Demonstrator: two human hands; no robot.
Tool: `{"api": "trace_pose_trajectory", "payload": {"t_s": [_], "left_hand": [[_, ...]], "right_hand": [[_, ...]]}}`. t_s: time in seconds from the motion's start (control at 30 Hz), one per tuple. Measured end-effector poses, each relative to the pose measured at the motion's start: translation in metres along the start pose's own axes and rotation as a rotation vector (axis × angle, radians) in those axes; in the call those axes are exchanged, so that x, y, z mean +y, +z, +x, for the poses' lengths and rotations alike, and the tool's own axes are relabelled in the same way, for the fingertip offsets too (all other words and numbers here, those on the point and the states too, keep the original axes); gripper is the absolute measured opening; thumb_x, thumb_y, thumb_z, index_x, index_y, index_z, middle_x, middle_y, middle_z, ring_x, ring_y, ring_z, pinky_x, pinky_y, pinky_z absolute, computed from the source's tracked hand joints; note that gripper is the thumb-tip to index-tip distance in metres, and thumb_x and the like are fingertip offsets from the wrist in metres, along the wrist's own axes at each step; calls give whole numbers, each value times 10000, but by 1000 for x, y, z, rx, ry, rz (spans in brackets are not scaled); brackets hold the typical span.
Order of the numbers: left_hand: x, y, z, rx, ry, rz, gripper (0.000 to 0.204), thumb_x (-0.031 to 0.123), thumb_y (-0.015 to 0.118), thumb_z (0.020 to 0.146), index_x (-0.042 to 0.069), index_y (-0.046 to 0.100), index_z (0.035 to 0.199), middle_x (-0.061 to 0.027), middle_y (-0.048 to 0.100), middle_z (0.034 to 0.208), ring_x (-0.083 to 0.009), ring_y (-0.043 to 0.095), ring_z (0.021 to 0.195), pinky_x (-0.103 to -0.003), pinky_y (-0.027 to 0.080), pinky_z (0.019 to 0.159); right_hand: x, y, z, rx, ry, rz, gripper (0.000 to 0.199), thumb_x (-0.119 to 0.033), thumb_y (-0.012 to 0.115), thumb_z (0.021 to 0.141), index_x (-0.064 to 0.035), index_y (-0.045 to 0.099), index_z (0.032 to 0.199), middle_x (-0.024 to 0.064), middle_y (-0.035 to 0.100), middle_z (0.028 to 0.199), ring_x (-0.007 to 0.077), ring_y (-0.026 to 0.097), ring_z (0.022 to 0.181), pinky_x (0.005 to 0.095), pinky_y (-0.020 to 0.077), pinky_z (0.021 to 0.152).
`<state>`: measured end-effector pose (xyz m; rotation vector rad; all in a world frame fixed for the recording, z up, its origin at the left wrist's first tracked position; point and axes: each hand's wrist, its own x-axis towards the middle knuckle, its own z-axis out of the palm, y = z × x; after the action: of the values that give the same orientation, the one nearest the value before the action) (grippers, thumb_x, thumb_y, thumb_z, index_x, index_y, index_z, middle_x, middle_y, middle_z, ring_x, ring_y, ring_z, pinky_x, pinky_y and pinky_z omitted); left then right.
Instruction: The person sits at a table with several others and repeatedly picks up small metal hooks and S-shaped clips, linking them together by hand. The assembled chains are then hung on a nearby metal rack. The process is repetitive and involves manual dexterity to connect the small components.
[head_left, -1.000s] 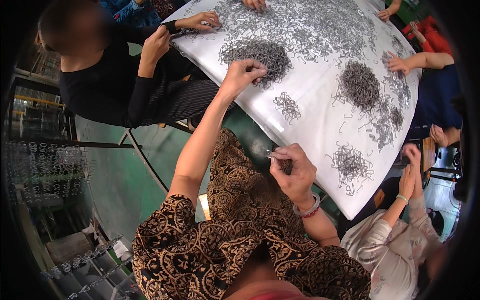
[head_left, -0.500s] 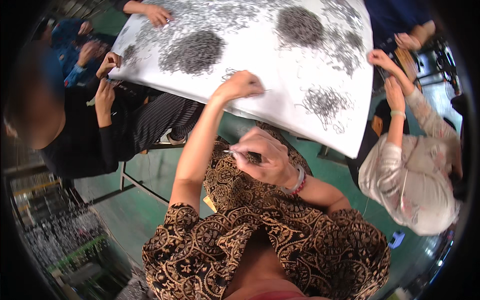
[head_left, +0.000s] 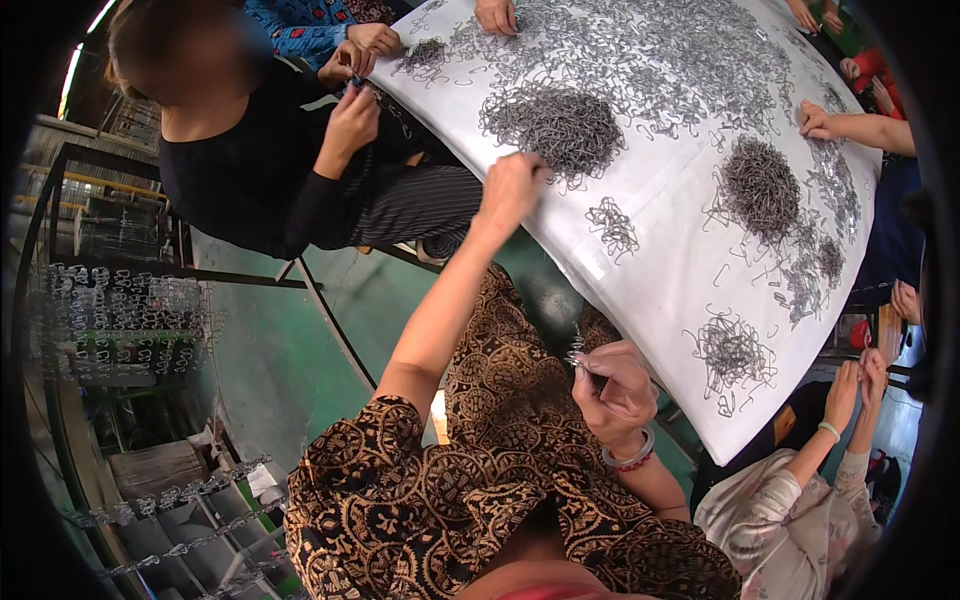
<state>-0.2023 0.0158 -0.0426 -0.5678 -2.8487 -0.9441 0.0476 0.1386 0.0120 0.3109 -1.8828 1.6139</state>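
Observation:
My left hand [head_left: 510, 197] is over the near left edge of the white table, beside a dense dark pile of bent wire hooks [head_left: 565, 133]. Its fingers are curled together and slightly blurred; whatever they may pinch is hidden. Lower down, over my lap, my right hand [head_left: 617, 392] pinches a short string of small metal links [head_left: 576, 343] between thumb and fingers. The string sticks up from the fingertips. A small loose heap of wire hooks [head_left: 612, 228] lies on the tabletop just right of my left hand.
More hook piles [head_left: 760, 187] and a tangled heap [head_left: 733, 350] lie on the white tabletop [head_left: 665, 290]. Co-workers' hands [head_left: 352, 120] are at the left edge, others [head_left: 855, 385] at the right. A rack with hanging metal pieces [head_left: 120, 320] stands at left.
The view has swung, so the table appears further right. My left hand is now closer to the dark pile. My right hand has turned and moved away from my left, showing the metal string upright.

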Motion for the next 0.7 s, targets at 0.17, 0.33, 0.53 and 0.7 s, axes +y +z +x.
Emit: {"api": "trace_pose_trajectory", "payload": {"t_s": [0.17, 0.33, 0.53, 0.7], "left_hand": [[-42, 24, 17, -99, 127, 120, 144, 100, 640, 827, -14, 674, 908, -240, 651, 855, -385, 645, 828, -454, 510, 752], [-47, 40, 15, -83, 265, 278, 142, -17, 458, 817, -60, 510, 942, -274, 565, 959, -429, 583, 930, -486, 522, 785], [-31, 14, 12, 255, 289, 97, 93, -48, 506, 839, -40, 529, 929, -264, 593, 903, -420, 604, 862, -460, 510, 733], [19, -35, -35, -5, -103, -693, 176, 104, 634, 907, -63, 620, 959, -159, 681, 860, -210, 673, 814, -306, 519, 763]], "right_hand": [[8, 3, 6, -12, 60, 32, 358, 148, 679, 692, -15, 611, 1002, 96, 653, 833, 220, 607, 701, 301, 503, 607], [15, 3, 8, 31, 4, -43, 330, 145, 669, 701, -11, 610, 985, 102, 636, 809, 211, 606, 671, 297, 498, 598], [25, 12, 12, 91, 57, 80, 297, 170, 632, 744, 23, 587, 998, 113, 627, 858, 150, 606, 730, 244, 497, 624], [24, 16, 12, 81, 138, 122, 302, 161, 626, 780, 54, 556, 1054, 121, 616, 896, 152, 612, 807, 255, 515, 718]]}}
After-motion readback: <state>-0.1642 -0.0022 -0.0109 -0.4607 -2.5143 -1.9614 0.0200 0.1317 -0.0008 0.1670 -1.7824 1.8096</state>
